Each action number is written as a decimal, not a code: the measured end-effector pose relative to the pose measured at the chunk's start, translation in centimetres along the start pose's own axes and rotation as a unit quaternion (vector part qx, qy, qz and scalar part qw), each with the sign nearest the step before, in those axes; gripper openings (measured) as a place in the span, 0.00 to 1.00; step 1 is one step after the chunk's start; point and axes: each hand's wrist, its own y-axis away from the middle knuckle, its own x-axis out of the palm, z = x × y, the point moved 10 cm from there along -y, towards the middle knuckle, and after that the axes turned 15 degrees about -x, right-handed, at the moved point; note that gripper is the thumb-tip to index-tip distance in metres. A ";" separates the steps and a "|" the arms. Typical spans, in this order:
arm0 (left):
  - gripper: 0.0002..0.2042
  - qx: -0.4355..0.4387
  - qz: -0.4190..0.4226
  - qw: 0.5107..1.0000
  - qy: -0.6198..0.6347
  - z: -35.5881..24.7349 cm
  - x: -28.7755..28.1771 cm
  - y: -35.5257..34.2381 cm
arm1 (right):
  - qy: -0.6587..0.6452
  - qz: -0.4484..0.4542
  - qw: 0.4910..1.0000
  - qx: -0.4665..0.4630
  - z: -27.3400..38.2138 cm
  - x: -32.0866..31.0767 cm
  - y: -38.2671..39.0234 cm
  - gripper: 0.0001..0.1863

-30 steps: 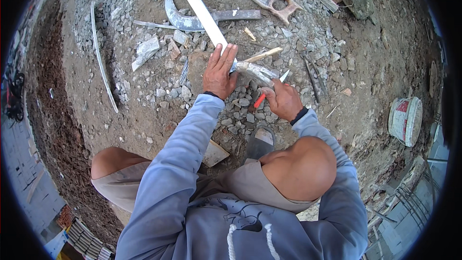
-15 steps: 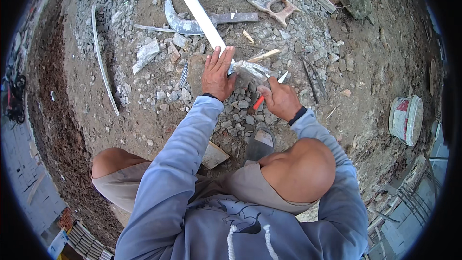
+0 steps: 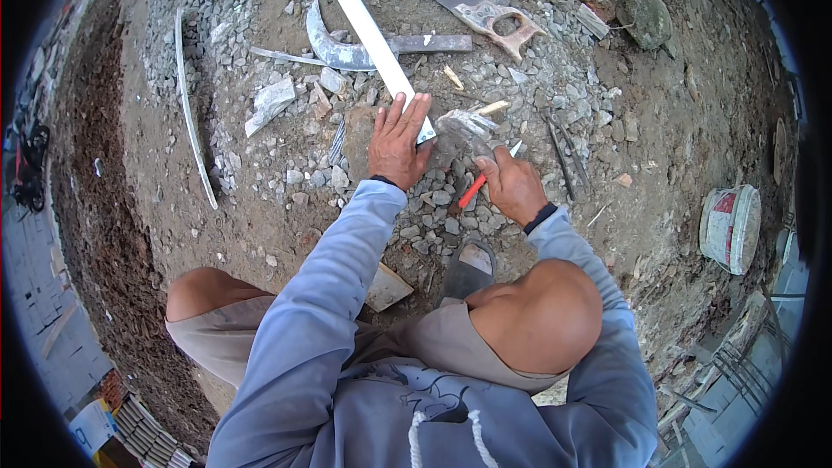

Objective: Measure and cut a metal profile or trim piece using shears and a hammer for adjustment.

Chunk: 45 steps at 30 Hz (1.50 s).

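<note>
My left hand [image 3: 399, 143] lies flat with its fingers stretched out over the near end of a long white strip [image 3: 360, 19]. Small dark marks show at that end, beside my thumb. In my closed right hand [image 3: 516, 186] is a hammer [image 3: 468, 124], its silvery head blurred and just right of the strip's end, apart from it. A slim red-handled thing [image 3: 471, 191] with a pale pointed end also sticks out of this hand; its kind is unclear. A stone block [image 3: 356, 126] shows partly beneath the strip and left hand.
Beyond my hands lie a curved blade with a dark handle [image 3: 433, 43] and a handsaw [image 3: 494, 17]. A thin bent strip [image 3: 192, 113] lies left, two dark rods [image 3: 563, 152] right. A white bucket [image 3: 730, 230] stands far right. Gravel and stones surround the work.
The hammer head has come off the strip's end and moved right, uncovering the marks there. My left hand still lies on the strip. The whole view has shifted slightly.
</note>
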 end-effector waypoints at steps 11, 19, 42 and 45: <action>0.40 -0.002 -0.014 1.000 0.009 0.1 -0.7 -0.1 | -0.031 -0.194 0.939 -0.283 6.7 -6.5 0.7 0.17; 0.40 -0.006 -0.007 1.000 0.007 0.5 -0.1 -0.2 | -0.051 -0.099 0.990 -0.089 3.1 -4.1 -1.1 0.21; 0.39 -0.015 0.019 0.999 0.023 0.2 -0.2 -0.3 | 0.031 -0.096 0.978 -0.184 3.7 -2.9 -0.4 0.23; 0.39 -0.004 0.000 0.999 0.037 0.4 -0.5 -0.1 | 0.049 0.003 0.996 -0.068 2.7 -0.3 0.0 0.22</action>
